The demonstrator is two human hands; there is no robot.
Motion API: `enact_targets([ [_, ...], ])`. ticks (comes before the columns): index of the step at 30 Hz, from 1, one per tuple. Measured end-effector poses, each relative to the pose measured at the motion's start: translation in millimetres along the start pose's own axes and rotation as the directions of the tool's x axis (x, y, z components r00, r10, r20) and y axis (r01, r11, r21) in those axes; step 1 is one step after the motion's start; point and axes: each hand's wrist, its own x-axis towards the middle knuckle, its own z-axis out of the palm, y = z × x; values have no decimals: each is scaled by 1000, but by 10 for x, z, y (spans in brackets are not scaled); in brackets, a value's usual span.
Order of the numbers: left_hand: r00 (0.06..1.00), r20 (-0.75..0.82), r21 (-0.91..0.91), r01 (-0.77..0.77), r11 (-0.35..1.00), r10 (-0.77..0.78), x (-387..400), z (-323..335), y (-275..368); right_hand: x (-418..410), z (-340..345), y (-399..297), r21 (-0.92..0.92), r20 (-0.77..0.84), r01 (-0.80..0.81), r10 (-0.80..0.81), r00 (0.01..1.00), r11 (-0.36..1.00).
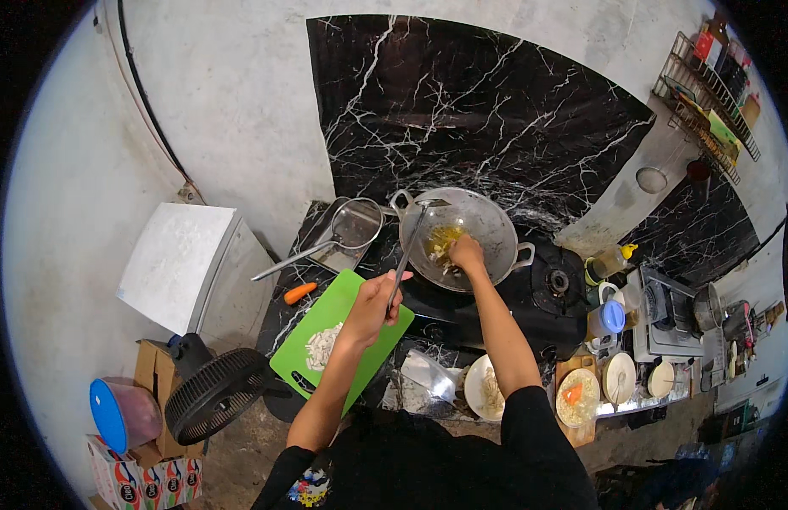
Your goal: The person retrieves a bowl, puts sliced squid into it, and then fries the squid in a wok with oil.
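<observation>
My left hand [371, 307] grips the handle of a metal wok spatula [411, 245]. The spatula's blade rests against the far left wall of a large two-handled metal wok [499, 236], which sits on the stove. Inside the wok, my right hand [467, 252] is low over yellow oil [446, 237], fingers bunched and pointing down. Pale food pieces [450, 268] lie around and below those fingertips; whether any are still held is hidden. Under my left forearm is a green cutting board [349, 296] carrying a heap of chopped white pieces [322, 347].
A carrot [300, 293] and a long-handled strainer [357, 223] lie left of the wok. Near my body are a cleaver [431, 375] and a white plate [473, 386] of pale strips. A black fan [218, 395] stands left; a blue-lidded jug [605, 319] stands right of the stove.
</observation>
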Motion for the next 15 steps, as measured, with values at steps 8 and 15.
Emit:
enact_targets([
  [8, 1000, 13, 0, -3, 1000, 3, 26, 17, 7, -43, -226, 54, 23, -36, -20, 21, 999, 1000],
  [15, 1000, 23, 25, 3, 1000, -3, 24, 27, 34, -69, -531, 116, 116, -84, -14, 24, 996, 993],
])
